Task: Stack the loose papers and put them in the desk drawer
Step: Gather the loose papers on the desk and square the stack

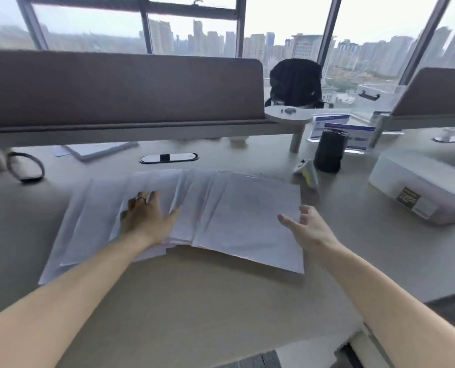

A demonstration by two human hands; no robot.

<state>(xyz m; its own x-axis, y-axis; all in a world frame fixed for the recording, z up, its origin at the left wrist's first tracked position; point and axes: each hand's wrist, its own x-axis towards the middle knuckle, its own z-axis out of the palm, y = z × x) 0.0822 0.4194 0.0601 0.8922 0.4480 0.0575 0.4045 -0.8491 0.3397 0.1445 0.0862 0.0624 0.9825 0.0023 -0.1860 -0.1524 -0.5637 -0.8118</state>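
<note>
Loose white rectangular paper sheets point(237, 219), fanned flat and overlapping in a wide untidy spread, lying mid-table, edges skewed, leftmost sheets trailing toward 8 o'clock, largest exposed sheet at 3 o'clock

Soft, overcast daylight pours in through the windows point(194, 25) ahead, leaving only faint shadows on the desk point(194, 301). Everything looks slightly blurred, and straight lines bow toward the edges.
</note>
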